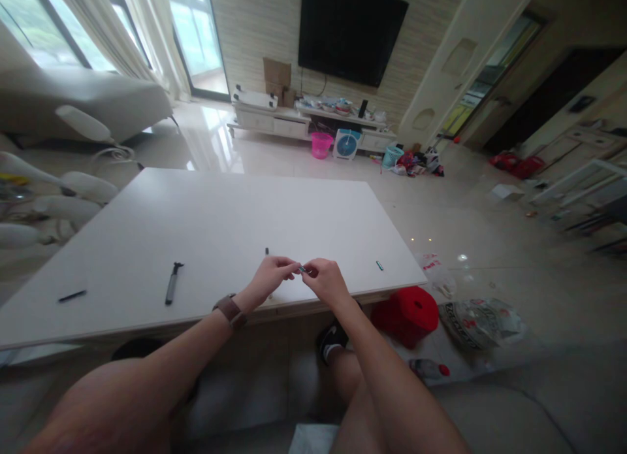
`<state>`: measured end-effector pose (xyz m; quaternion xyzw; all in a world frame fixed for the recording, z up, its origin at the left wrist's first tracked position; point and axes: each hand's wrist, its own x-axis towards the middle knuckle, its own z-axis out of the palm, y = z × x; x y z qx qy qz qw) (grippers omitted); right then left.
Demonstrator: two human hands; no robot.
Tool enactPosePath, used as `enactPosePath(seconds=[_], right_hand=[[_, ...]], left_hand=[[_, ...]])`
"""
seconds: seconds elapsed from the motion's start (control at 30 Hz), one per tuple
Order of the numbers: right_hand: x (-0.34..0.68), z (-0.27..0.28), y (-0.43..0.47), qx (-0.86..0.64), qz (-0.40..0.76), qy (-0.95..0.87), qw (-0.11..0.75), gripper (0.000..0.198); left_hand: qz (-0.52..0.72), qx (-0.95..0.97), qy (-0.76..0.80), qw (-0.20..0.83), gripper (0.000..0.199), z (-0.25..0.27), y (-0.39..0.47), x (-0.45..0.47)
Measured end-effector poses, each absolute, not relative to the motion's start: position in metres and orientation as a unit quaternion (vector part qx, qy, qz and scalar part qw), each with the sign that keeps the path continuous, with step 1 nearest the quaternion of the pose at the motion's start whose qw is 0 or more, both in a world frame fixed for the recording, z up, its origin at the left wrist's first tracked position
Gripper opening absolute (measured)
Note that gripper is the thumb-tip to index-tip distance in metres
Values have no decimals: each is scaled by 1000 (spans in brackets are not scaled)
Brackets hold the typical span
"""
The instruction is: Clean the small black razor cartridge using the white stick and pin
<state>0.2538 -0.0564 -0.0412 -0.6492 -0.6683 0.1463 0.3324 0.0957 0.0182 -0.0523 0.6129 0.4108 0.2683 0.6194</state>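
Above the table's near edge, my left hand [277,274] and my right hand [323,279] meet fingertip to fingertip, both closed in a pinch. Between them is a small greenish cylinder [302,269] that looks like a battery; the fingers cover most of it. A similar small green cylinder [379,266] lies on the table to the right. Just beyond my left hand is a short dark cap-like piece [267,251]. Farther left lies a grey handheld tool with a dark angled head [171,284], and beyond it a thin dark stick [72,296].
The white table [235,212] spans the view before me. On the floor to the right are a red roll-like object [411,313], a plastic bag [482,323] and a bottle with a red cap [428,369]. White chairs [83,186] stand at the left.
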Motion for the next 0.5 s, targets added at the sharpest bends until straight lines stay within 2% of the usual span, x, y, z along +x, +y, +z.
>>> enactPosePath(seconds=[0.37, 0.5], right_hand=[[245, -40, -61, -663, 94, -680, 300, 13], [249, -33, -66, -659, 88, -676, 318, 10]], left_hand=[[266, 597, 427, 625, 30, -47, 11, 95], [246, 592, 397, 657, 40, -42, 9, 92]])
